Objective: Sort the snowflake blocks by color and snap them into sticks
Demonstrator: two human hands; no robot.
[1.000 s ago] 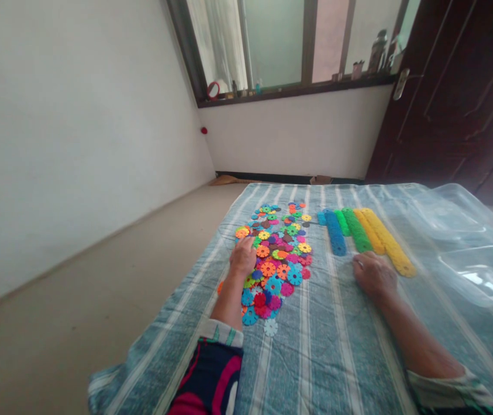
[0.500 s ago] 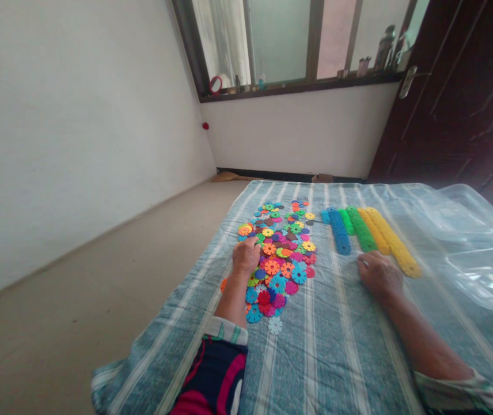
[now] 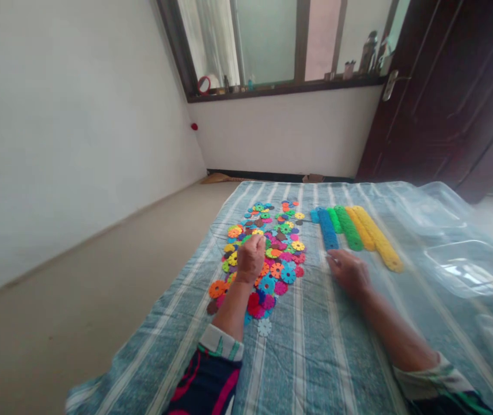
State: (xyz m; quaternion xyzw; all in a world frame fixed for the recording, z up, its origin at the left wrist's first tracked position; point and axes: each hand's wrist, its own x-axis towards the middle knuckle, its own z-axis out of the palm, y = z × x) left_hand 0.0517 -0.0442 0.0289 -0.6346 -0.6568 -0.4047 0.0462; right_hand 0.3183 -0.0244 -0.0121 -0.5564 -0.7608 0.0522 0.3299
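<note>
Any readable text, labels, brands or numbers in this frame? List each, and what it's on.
None readable.
The plastic discs, the colour rows, the striped cloth and the clear tubs show no print.
The bottles on the window sill are too small and blurred to read.

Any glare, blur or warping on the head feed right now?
Head view: soft daylight from the window, no hard shadows; glare whitens the clear plastic tray at right; wide-lens warp tilts the door; left hand over the disc pile looks slightly soft.
</note>
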